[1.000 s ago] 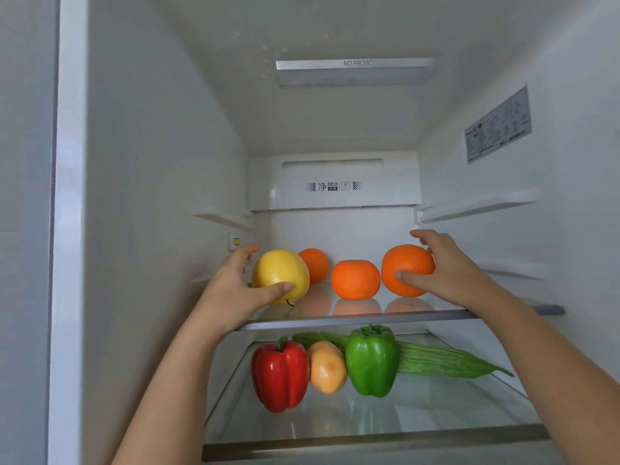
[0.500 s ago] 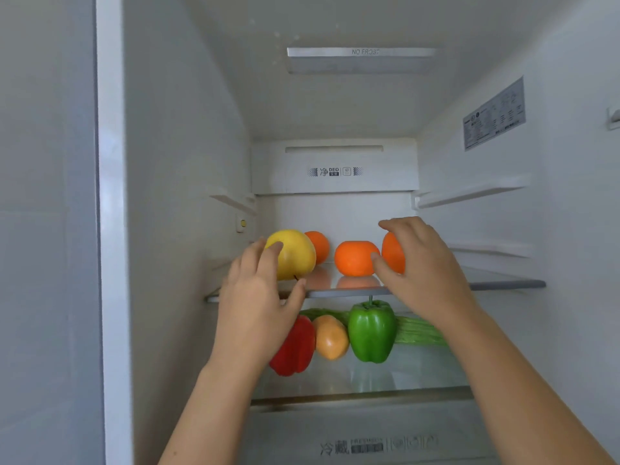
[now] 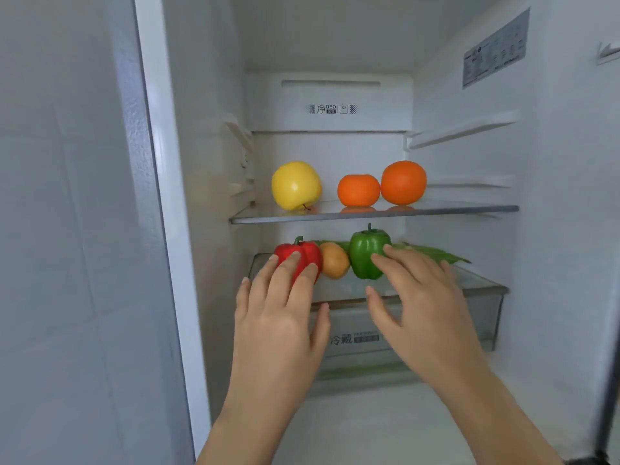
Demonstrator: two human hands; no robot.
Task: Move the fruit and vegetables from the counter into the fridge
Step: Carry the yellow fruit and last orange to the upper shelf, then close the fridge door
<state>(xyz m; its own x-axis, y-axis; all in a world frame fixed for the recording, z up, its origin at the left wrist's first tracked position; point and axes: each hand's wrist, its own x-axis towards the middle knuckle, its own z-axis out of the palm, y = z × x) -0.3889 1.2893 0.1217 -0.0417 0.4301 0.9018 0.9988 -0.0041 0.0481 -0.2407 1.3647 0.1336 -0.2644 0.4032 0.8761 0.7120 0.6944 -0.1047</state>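
left hand before red pepper, right hand before green pepper

Not much to read in your white fridge, tbh. The white plastic panel on the back wall has a small printed mark, "净 DEO", plus a couple of icons too tiny to make out. The clear drawer front at the bottom says "冷藏", followed by a dark strip of fine print that your right hand partly covers. The print on the grey sticker on the right inner wall is too small to read.
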